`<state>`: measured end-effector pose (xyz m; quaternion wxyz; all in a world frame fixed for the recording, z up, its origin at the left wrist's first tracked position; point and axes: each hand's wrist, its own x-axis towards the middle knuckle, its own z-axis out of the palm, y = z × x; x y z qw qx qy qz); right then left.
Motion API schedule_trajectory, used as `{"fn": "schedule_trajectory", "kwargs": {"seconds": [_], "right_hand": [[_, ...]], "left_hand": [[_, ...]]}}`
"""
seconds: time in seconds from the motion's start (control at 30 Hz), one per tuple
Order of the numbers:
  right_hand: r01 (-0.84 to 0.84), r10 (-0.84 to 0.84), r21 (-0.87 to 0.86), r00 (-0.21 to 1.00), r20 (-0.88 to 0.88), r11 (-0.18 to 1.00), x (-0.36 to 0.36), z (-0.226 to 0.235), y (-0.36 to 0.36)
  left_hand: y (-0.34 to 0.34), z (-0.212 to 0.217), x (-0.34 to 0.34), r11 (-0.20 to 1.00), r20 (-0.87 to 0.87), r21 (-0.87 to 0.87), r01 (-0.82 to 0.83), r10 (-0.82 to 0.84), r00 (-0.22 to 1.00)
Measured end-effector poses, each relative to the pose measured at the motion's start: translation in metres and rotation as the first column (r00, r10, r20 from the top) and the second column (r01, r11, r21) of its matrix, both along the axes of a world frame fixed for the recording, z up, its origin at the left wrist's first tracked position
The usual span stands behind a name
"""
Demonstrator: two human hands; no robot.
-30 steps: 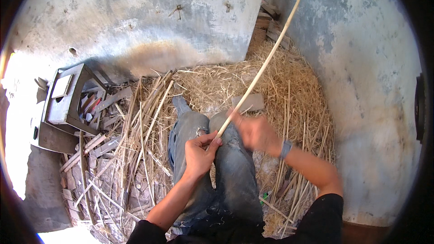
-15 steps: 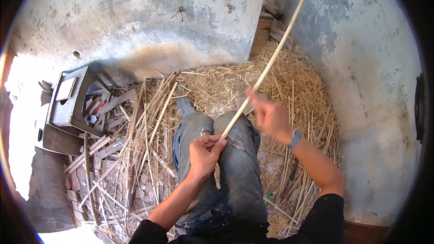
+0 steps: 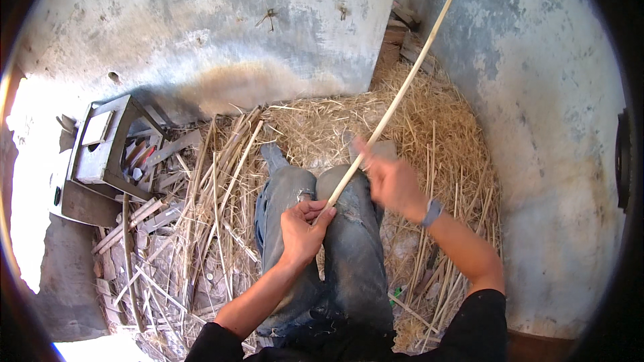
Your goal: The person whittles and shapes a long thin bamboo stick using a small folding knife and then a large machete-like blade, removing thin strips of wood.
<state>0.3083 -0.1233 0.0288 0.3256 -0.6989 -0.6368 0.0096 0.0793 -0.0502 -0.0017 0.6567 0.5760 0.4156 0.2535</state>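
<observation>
A long pale cane stick (image 3: 396,104) slants from my lap up toward the upper right wall corner. My left hand (image 3: 300,231) grips its lower end above my knees. My right hand (image 3: 391,179) sits a little higher along the stick, blurred, fingers curled against it; whether it holds a small tool I cannot tell. A wristwatch (image 3: 431,213) is on my right wrist. My legs in grey jeans (image 3: 349,261) stretch out over the straw.
Dry straw (image 3: 436,127) fills the corner between two stained concrete walls. Loose canes and stalks (image 3: 215,181) lie to my left. A grey metal frame with scrap pieces (image 3: 104,151) stands at the far left. Bricks (image 3: 402,37) are stacked in the corner.
My right hand has slid up and down along the stick between frames and now sits slightly lower than half a second ago. My left hand keeps its grip on the lower end.
</observation>
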Motion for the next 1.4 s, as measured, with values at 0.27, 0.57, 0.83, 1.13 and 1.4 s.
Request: {"fn": "schedule_trajectory", "kwargs": {"seconds": [0.27, 0.57, 0.83, 1.13, 1.4], "right_hand": [[0.253, -0.252, -0.012, 0.966, 0.054, 0.967, 0.041, 0.026, 0.01], [0.129, -0.12, -0.123, 0.99, 0.075, 0.984, 0.022, 0.018, 0.008], [-0.153, 0.164, -0.147, 0.984, 0.07, 0.977, -0.036, 0.008, -0.014], [-0.223, 0.23, -0.086, 0.97, 0.079, 0.971, -0.036, -0.007, -0.016], [-0.031, 0.035, -0.09, 0.998, 0.05, 0.995, -0.025, 0.001, -0.001]], "left_hand": [[-0.005, -0.005, 0.002, 0.996, 0.029, 0.091, -0.019, 0.017, 0.999], [-0.009, 0.002, -0.006, 0.974, -0.018, 0.224, -0.042, 0.047, 0.999], [-0.007, -0.004, -0.003, 0.994, 0.035, 0.108, -0.023, 0.019, 0.999], [0.004, -0.001, -0.004, 0.996, 0.059, -0.051, 0.078, -0.075, 0.995], [0.018, 0.01, -0.009, 0.941, 0.12, -0.3, 0.157, -0.126, 0.985]]}}
